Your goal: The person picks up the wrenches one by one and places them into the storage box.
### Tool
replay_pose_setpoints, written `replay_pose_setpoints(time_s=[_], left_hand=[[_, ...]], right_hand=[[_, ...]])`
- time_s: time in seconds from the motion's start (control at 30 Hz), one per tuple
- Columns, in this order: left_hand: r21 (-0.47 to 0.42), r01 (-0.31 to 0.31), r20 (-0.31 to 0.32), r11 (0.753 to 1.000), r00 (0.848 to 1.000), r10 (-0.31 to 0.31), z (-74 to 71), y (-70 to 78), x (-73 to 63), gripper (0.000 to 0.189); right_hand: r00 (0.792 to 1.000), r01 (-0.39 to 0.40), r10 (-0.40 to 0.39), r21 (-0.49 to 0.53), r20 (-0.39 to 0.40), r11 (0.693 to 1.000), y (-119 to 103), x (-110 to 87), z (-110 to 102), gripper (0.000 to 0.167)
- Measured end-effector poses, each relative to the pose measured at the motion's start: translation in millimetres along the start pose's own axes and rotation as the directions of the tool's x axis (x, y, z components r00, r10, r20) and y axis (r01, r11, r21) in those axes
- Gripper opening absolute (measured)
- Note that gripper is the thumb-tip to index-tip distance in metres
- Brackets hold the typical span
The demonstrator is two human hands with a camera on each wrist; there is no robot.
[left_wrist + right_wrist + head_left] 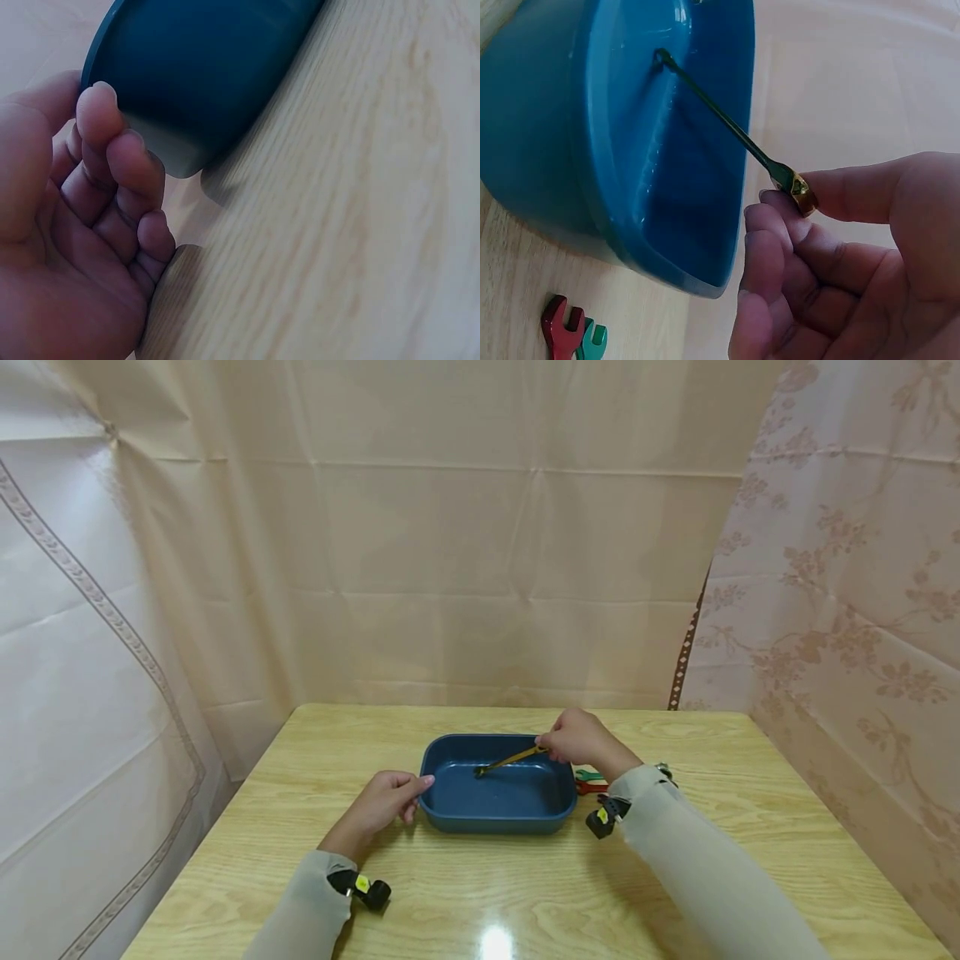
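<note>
A blue rectangular basin [495,827] with rounded corners stands on the table. At its left end my left hand [386,799] pinches the rim, thumb on top and the other fingers curled below, as the left wrist view also shows. My right hand [583,739] pinches one end of a golden wrench [724,116] between thumb and index finger above the basin's right side. The wrench slants down to the left, its far head close to the basin floor. Just right of the basin lie a red wrench [561,328] and a green wrench [594,341], partly hidden behind my right wrist in the head view.
The table [360,735] has a light wood-grain top. A beige curtain [480,568] hangs behind it, with a floral cloth [862,610] on the right and a pale cloth [75,693] on the left.
</note>
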State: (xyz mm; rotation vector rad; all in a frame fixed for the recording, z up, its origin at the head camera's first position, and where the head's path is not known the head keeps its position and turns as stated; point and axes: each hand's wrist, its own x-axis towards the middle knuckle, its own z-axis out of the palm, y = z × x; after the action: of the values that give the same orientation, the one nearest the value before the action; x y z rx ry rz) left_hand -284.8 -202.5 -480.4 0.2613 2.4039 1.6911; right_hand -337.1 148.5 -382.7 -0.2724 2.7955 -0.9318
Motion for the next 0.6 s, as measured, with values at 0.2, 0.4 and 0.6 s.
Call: replay_pose_setpoints(time_s=[0.2,0.4,0.6], left_hand=[[-0.004,-0.002,-0.001,1.0,1.0,0.002,0.1,-1.4,1.5,0.06],[-0.015,-0.003,0.003,1.0,1.0,0.003,0.3,-3.8,3.7,0.06],[-0.013,0.008,0.005,1.0,1.0,-0.008,-0.8,-3.7,4.2,0.059]], right_hand=[[1.0,-0.001,0.002,-0.055,0.018,0.998,-1.8,6.5,1.9,0.037],[0.999,0.008,-0.004,-0.104,0.036,0.995,-5.8,12.2,5.3,0.037],[0.997,0.013,-0.004,-0.113,0.076,0.993,-11.9,12.0,8.0,0.052]])
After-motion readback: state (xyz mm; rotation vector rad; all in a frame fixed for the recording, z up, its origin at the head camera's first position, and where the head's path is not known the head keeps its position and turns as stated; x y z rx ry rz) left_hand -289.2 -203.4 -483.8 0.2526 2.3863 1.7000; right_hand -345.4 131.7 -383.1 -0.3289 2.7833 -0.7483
